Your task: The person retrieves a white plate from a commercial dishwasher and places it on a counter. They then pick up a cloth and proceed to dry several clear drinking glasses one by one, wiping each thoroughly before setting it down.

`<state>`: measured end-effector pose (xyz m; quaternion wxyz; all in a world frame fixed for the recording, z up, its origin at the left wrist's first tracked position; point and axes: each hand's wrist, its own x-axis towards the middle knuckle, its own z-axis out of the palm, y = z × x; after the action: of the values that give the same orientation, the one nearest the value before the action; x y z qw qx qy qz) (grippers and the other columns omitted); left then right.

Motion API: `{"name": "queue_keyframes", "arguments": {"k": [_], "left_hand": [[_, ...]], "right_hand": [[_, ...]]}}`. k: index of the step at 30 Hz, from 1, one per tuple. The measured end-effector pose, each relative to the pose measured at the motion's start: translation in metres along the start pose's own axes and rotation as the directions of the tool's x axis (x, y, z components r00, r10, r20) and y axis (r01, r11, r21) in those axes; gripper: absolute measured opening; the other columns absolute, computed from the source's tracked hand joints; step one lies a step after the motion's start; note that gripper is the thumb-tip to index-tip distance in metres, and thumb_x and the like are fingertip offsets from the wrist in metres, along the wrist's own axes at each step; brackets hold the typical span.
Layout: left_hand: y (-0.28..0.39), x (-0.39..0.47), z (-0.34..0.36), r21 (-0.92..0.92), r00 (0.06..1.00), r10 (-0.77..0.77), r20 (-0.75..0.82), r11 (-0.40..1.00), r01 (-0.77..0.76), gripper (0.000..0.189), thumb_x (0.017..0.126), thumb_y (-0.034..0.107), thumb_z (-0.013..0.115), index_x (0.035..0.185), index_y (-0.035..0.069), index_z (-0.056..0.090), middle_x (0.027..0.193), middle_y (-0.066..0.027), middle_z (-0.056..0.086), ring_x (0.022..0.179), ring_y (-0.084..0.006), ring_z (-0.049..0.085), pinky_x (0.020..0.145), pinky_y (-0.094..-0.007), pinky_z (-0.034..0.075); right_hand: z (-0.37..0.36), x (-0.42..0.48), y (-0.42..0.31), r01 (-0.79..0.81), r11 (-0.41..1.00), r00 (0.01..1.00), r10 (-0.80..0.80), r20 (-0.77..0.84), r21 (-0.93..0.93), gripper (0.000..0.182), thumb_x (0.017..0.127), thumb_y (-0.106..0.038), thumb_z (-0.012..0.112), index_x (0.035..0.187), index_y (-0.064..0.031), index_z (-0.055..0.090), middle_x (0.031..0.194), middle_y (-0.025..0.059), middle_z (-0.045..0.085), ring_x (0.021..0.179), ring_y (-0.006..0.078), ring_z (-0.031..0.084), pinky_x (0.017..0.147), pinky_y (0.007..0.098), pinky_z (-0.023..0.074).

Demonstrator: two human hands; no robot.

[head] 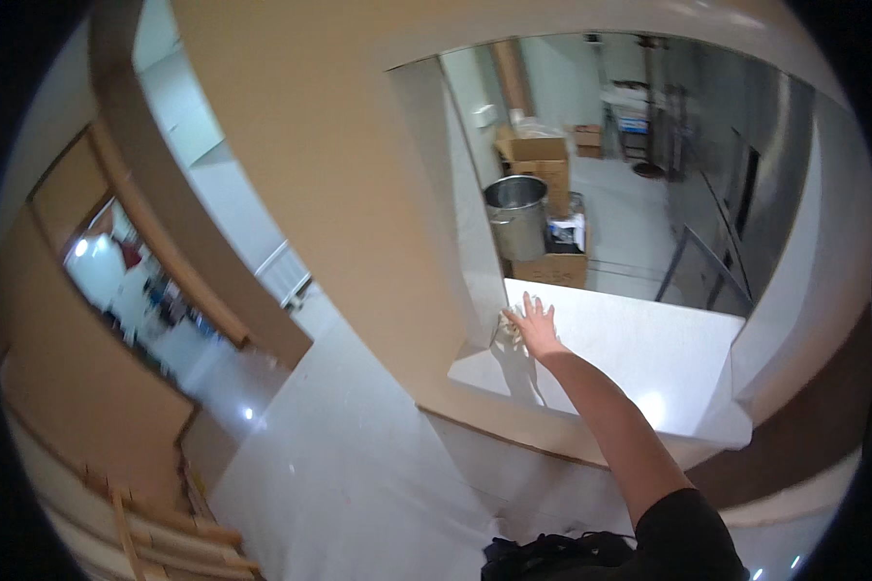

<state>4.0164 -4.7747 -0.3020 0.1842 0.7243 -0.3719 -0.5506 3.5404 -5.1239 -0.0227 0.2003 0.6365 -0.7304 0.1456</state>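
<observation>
My right hand [538, 330] reaches out at the left end of a glossy white sill [625, 356] in a wall opening. Its fingers are spread over a crumpled pale cloth [509, 332], which it holds down against the surface. Part of the cloth shows beside the thumb and the rest is hidden under the palm. The hand is close to the opening's grey left side panel [472, 290]. My left hand is out of view.
Beyond the sill stand a large metal pot [517, 225], cardboard boxes [541, 160] and a dark angled frame [705, 265]. A tan wall [298, 145] surrounds the opening. Pale floor [334, 450] runs left towards a doorway, with wooden slats [182, 526] at lower left.
</observation>
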Motion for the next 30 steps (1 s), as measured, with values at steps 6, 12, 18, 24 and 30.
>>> {"name": "queue_keyframes", "arguments": {"k": [6, 12, 18, 24, 30], "left_hand": [[0.11, 0.123, -0.078, 0.127, 0.973, 0.116, 0.199, 0.981, -0.143, 0.015, 0.073, 0.017, 0.055, 0.081, 0.004, 0.059, 0.066, -0.0121, 0.055, 0.062, -0.0224, 0.053, 0.055, -0.0334, 0.045], [0.189, 0.215, -0.081, 0.186, 0.914, 0.129, 0.384, 0.959, -0.214, 0.015, 0.072, 0.016, 0.055, 0.081, 0.004, 0.059, 0.066, -0.0119, 0.055, 0.061, -0.0223, 0.053, 0.054, -0.0329, 0.045], [0.23, 0.238, -0.027, 0.19, 0.8, 0.08, 0.595, 0.953, -0.237, 0.014, 0.072, 0.015, 0.056, 0.081, 0.004, 0.058, 0.065, -0.0117, 0.055, 0.061, -0.0222, 0.053, 0.053, -0.0324, 0.045], [0.221, 0.216, 0.02, 0.241, 0.61, -0.093, 0.787, 0.956, -0.166, 0.014, 0.072, 0.014, 0.056, 0.081, 0.004, 0.058, 0.065, -0.0115, 0.054, 0.06, -0.0221, 0.053, 0.052, -0.0319, 0.045], [0.204, 0.174, 0.107, 0.44, 0.441, -0.21, 0.872, 0.732, -0.521, 0.014, 0.069, 0.008, 0.058, 0.081, 0.001, 0.057, 0.062, -0.0084, 0.053, 0.051, -0.0196, 0.05, 0.043, -0.0283, 0.042]], "right_hand": [[0.023, 0.012, -0.006, -0.094, 0.995, 0.986, 0.089, 0.14, 0.03, 0.027, 0.069, -0.018, 0.056, 0.096, -0.0186, 0.058, 0.106, 0.0183, 0.044, 0.084, 0.0322, 0.052, 0.079, 0.0506, 0.0343], [-0.011, -0.049, 0.007, 0.031, 0.987, 0.981, -0.06, 0.183, 0.157, 0.018, 0.069, -0.019, 0.055, 0.087, -0.0139, 0.055, 0.094, 0.0152, 0.045, 0.079, 0.029, 0.051, 0.073, 0.0436, 0.0359], [-0.106, -0.168, 0.009, -0.442, 0.661, 0.888, 0.417, 0.193, 0.606, 0.028, 0.071, -0.013, 0.061, 0.097, -0.0109, 0.052, 0.098, 0.0122, 0.05, 0.083, 0.0258, 0.055, 0.07, 0.034, 0.0451], [-0.192, -0.388, -0.032, -0.628, 0.034, 0.374, 0.889, 0.263, 0.778, 0.031, 0.073, -0.009, 0.058, 0.104, -0.0066, 0.05, 0.096, 0.0104, 0.054, 0.089, 0.0181, 0.055, 0.074, 0.0308, 0.0459], [-0.265, -0.601, -0.171, -0.894, -0.217, -0.253, 0.967, -0.04, 0.392, 0.031, 0.066, -0.022, 0.062, 0.091, -0.0048, 0.056, 0.082, 0.0163, 0.057, 0.077, 0.0315, 0.057, 0.066, 0.037, 0.0454]]}}
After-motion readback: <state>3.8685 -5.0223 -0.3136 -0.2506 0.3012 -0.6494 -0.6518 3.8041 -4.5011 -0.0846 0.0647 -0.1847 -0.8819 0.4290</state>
